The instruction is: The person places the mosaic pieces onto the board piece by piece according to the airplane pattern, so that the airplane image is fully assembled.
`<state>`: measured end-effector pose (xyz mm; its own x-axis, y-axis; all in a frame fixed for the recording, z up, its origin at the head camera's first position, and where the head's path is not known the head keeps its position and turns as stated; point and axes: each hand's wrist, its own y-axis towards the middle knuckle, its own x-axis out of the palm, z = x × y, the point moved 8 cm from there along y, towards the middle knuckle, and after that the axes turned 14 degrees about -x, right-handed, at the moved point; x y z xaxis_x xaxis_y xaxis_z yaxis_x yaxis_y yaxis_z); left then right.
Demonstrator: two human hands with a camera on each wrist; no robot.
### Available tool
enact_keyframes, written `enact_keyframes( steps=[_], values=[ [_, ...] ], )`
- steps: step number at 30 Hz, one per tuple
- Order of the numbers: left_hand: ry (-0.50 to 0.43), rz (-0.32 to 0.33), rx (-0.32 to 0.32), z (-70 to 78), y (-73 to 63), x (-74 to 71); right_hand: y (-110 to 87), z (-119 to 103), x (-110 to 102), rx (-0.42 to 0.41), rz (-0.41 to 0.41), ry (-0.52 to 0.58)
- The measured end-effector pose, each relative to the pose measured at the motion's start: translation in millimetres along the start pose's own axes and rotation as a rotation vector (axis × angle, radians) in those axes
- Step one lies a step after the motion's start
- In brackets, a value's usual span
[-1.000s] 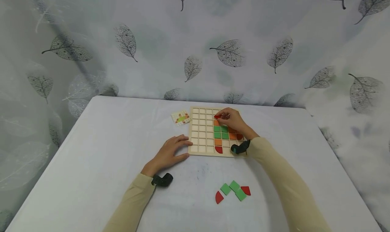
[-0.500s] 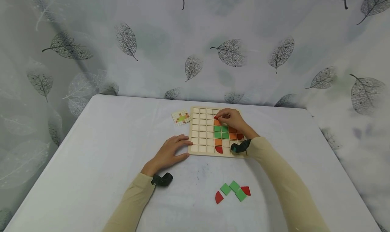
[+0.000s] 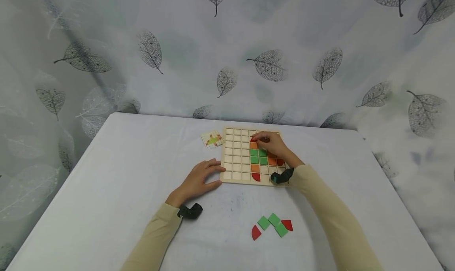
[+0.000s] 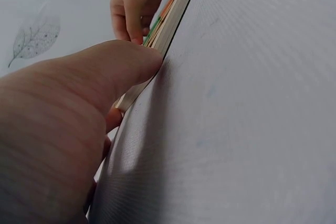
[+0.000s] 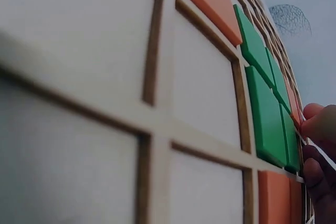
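Observation:
A wooden grid board (image 3: 236,144) lies on the white table with orange, green and red tiles set in its right half. My right hand (image 3: 273,143) pinches a red quarter-circle tile (image 3: 252,140) at the grid, just above an orange tile (image 3: 254,145). In the right wrist view the fingertips (image 5: 321,125) bend down at the far cells, beyond four-square green tiles (image 5: 266,121). My left hand (image 3: 200,179) rests at the board's left edge, fingers spread loosely. Its thumb (image 4: 131,59) touches the board's side in the left wrist view.
Several loose green tiles (image 3: 274,219) and two red quarter-circle tiles (image 3: 256,232) lie nearer me on the table. A small pattern card (image 3: 212,139) sits beside the board's upper left corner. A leaf-print cloth (image 3: 177,65) hangs behind the table.
The red tile, tilted in the right fingers a second ago, now sits lower at the cell above the orange tile. The left hand stays at the board's edge; the head view shifts slightly.

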<state>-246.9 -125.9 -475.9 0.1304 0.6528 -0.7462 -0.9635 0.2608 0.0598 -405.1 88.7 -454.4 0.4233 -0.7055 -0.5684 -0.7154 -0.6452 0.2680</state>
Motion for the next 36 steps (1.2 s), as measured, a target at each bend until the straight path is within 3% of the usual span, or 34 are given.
enact_keyframes(
  steps=[7,24,36],
  values=[
    [-0.01,-0.003,0.004,2.6,0.1,2.6,-9.3,-29.7,-5.6,0.0,0.029,0.031],
    [0.002,0.003,0.005,3.3,-0.8,-0.3,-23.5,-41.2,-6.3,-0.017,0.06,0.024],
    [-0.012,-0.005,0.005,5.3,-1.0,-1.3,-41.1,-56.6,-0.2,-0.073,-0.006,0.04]
  ],
)
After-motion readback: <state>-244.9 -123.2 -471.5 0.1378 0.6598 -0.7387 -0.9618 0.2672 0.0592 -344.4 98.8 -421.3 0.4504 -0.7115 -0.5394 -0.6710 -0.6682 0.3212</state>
